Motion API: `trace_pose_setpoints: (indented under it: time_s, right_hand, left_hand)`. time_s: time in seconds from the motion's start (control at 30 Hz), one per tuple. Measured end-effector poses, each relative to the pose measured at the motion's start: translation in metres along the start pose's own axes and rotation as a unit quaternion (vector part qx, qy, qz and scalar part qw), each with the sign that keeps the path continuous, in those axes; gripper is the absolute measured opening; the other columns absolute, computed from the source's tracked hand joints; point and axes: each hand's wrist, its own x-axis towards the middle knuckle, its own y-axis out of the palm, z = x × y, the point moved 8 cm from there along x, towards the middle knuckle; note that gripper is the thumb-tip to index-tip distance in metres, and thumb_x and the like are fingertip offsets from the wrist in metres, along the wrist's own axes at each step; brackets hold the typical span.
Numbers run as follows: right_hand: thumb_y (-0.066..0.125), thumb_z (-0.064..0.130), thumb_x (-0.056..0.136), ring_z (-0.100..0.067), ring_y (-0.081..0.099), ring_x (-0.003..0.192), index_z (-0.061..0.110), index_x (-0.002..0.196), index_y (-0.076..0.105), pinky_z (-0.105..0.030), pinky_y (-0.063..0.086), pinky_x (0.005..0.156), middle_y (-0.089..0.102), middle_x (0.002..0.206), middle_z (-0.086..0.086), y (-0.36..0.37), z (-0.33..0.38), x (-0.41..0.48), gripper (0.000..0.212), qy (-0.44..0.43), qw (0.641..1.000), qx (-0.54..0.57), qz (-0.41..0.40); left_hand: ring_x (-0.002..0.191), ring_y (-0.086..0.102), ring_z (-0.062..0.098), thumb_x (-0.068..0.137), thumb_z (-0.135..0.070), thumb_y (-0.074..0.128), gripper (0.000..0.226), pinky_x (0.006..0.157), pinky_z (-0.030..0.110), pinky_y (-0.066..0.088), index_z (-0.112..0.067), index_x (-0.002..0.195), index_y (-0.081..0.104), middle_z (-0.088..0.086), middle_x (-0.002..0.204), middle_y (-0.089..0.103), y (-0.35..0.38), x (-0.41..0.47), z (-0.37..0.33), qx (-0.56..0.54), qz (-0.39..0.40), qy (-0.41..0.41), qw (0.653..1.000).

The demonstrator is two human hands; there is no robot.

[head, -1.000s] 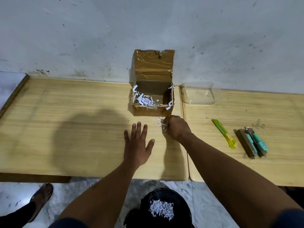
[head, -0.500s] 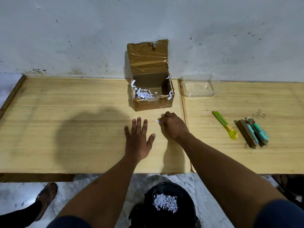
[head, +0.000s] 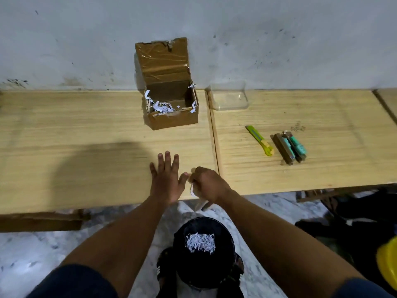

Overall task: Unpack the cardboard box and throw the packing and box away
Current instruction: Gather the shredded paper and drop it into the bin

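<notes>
A small brown cardboard box [head: 171, 120] stands open against the wall, its taped lid upright, with white shredded paper [head: 161, 107] inside. My left hand [head: 166, 179] lies flat and open on the wooden table [head: 75, 151] near its front edge. My right hand [head: 209, 184] is closed around a few paper shreds [head: 192, 191] at the table's front edge, just right of my left hand. Below, on the floor, a black bin [head: 203, 252] holds a heap of shredded paper [head: 200, 243].
A second table [head: 322, 117] adjoins on the right. On it are a clear plastic container [head: 228, 97], a yellow-green utility knife [head: 260, 140] and two packaged teal items [head: 289, 147]. A yellow object [head: 387, 263] shows at the right edge. The floor is marble.
My right hand has drawn back from in front of the box to the table's front edge, carrying paper shreds. The left hand has stayed flat on the table.
</notes>
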Motion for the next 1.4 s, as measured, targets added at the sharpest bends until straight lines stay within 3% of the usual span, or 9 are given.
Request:
trace_pose_setpoints:
  time_s: [0.17,0.5,0.63,0.8,1.0,1.1,1.2,1.3,1.4]
  right_hand:
    - [0.063,0.002,0.072,-0.033,0.064,0.088,0.008,0.104,0.072,-0.038,0.057,0.066,0.066,0.104,-0.014,0.046,0.008,-0.096,0.034,-0.028,0.999,0.008,0.040]
    - [0.054,0.003,0.086,-0.034,0.063,0.103,0.006,0.103,0.071,-0.040,0.054,0.089,0.066,0.112,-0.018,0.134,-0.060,-0.161,0.025,0.284,0.936,0.088,0.189]
    - [0.056,0.005,0.092,-0.035,0.054,0.120,0.004,0.126,0.059,-0.043,0.048,0.100,0.054,0.132,-0.021,0.158,-0.058,-0.169,0.035,0.291,0.914,0.071,0.274]
    - [0.060,0.018,0.092,-0.030,0.046,0.130,0.014,0.139,0.049,-0.040,0.045,0.104,0.046,0.142,-0.013,0.159,-0.054,-0.168,0.048,0.296,0.914,0.072,0.269]
    - [0.054,0.016,0.086,-0.031,0.066,0.098,0.017,0.112,0.069,-0.037,0.055,0.082,0.071,0.107,-0.013,0.098,-0.039,-0.142,0.030,0.203,0.969,0.105,0.098]
    - [0.052,0.022,0.081,-0.022,0.067,0.072,0.022,0.092,0.070,-0.031,0.053,0.065,0.074,0.083,-0.003,0.041,-0.034,-0.121,0.022,0.161,0.979,0.119,-0.039]
    - [0.054,0.025,0.079,-0.011,0.065,0.063,0.024,0.089,0.075,-0.024,0.052,0.062,0.075,0.078,0.007,-0.025,-0.041,-0.095,0.023,0.149,0.954,0.179,-0.189]
    - [0.063,0.017,0.084,-0.006,0.063,0.057,0.023,0.092,0.076,-0.022,0.049,0.060,0.069,0.070,0.014,-0.085,-0.054,-0.053,0.016,0.154,0.931,0.204,-0.261]
    - [0.063,0.010,0.088,-0.005,0.060,0.055,0.025,0.096,0.074,-0.021,0.047,0.060,0.066,0.071,0.013,-0.129,-0.059,0.004,0.021,0.170,0.909,0.254,-0.284]
  left_hand:
    - [0.151,-0.006,0.033,0.100,-0.052,0.030,0.070,0.119,0.060,0.002,-0.016,0.157,0.010,0.014,0.165,0.000,0.012,-0.022,-0.033,0.020,0.023,0.071,0.997]
    - [0.150,-0.018,0.027,0.101,-0.056,0.015,0.069,0.118,0.059,-0.008,-0.020,0.157,-0.003,0.007,0.165,-0.012,0.023,0.002,-0.073,0.031,0.032,0.096,0.994]
    - [0.150,-0.018,0.027,0.101,-0.056,0.013,0.069,0.117,0.060,-0.008,-0.021,0.157,-0.003,0.007,0.164,-0.012,0.026,0.002,-0.072,0.034,0.031,0.103,0.994]
    - [0.149,-0.020,0.027,0.100,-0.057,0.015,0.069,0.118,0.058,-0.009,-0.022,0.156,-0.006,0.006,0.164,-0.015,0.027,-0.001,-0.069,0.031,0.054,0.093,0.994]
    - [0.150,-0.017,0.024,0.101,-0.055,0.021,0.068,0.120,0.054,-0.005,-0.024,0.157,-0.001,0.001,0.164,-0.013,0.020,-0.008,-0.070,0.023,0.085,0.088,0.992]
    - [0.149,0.021,0.023,0.096,-0.051,0.035,0.061,0.117,0.048,0.019,-0.020,0.149,0.038,0.005,0.159,0.031,-0.009,-0.008,-0.060,-0.035,0.019,0.101,0.994]
    - [0.121,0.058,0.024,0.085,-0.048,0.048,0.047,0.104,0.044,0.035,-0.025,0.123,0.065,0.002,0.123,0.068,-0.047,-0.001,-0.021,-0.124,-0.078,-0.030,0.989]
    - [0.110,0.062,0.032,0.091,-0.038,0.054,0.030,0.092,0.038,0.043,-0.023,0.112,0.070,0.005,0.114,0.071,-0.078,0.010,0.040,-0.268,-0.096,-0.250,0.925]
    - [0.110,0.060,0.037,0.096,-0.026,0.044,0.032,0.085,0.035,0.046,-0.008,0.110,0.067,0.018,0.120,0.066,-0.086,0.037,0.095,-0.363,-0.053,-0.349,0.863]
